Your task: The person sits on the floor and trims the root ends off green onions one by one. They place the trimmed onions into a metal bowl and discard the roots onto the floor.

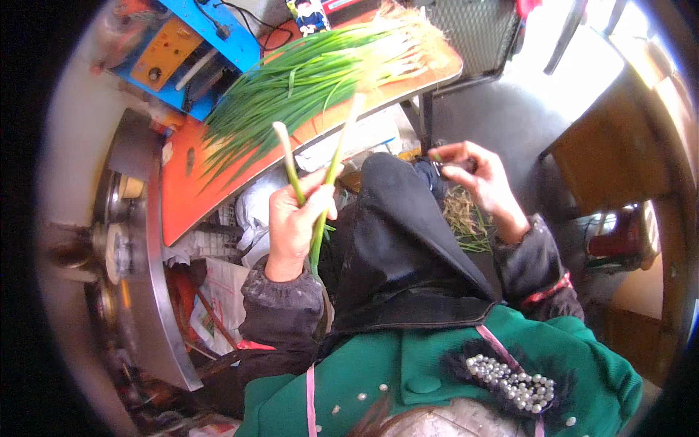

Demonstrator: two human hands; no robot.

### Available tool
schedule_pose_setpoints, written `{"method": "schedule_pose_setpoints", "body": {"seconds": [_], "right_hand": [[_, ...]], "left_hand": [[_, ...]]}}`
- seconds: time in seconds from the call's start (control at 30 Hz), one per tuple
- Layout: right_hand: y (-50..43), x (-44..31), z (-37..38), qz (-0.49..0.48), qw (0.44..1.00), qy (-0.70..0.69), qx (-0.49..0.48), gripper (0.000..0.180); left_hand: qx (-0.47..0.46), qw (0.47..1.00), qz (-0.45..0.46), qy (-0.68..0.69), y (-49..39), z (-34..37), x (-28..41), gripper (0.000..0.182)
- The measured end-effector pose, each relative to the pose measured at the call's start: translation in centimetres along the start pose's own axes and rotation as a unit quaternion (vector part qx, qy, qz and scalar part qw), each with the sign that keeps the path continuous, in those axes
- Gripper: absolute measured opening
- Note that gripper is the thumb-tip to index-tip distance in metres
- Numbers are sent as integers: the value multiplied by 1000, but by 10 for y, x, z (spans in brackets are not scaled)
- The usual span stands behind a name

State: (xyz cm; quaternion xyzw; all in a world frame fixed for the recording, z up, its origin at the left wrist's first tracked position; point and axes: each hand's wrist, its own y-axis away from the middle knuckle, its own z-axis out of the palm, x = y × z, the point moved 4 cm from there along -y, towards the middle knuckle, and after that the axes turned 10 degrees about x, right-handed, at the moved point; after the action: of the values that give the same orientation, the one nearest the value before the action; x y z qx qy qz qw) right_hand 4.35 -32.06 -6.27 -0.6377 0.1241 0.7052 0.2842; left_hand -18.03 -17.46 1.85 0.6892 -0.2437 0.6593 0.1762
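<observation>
My left hand (297, 218) grips two green onions (337, 143), their pale root ends pointing up and apart and the green leaves hanging below my fist. To the right, above the floor, my right hand (480, 175) is closed around a small dark tool (466, 164), mostly hidden by the fingers. A short metallic part shows by the thumb, but I cannot tell whether it is a knife. Beyond both hands, a large pile of green onions (306, 82) lies on the orange tabletop (188, 202), with the stringy roots at the right end.
Trimmed onion scraps (467, 218) lie on the floor below my right hand. A blue machine with an orange control panel (166, 52) sits at the table's back left. At left is a metal-edged counter (158, 306). A wooden piece of furniture (606, 142) stands at right. A black apron (404, 240) covers my lap.
</observation>
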Motion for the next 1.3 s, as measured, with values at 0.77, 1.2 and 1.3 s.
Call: {"method": "schedule_pose_setpoints", "body": {"seconds": [0.77,1.2,1.3], "right_hand": [[-17,-36,34,-265,929,239,97,12],[-22,43,-61,-5,888,427,170,15],[4,64,-83,32,859,485,163,19]], "left_hand": [[-123,965,-29,-229,0,25,-26,27],[-20,942,156,-296,-102,27,-19,14],[18,887,162,-431,-157,31,-9,22]]}}
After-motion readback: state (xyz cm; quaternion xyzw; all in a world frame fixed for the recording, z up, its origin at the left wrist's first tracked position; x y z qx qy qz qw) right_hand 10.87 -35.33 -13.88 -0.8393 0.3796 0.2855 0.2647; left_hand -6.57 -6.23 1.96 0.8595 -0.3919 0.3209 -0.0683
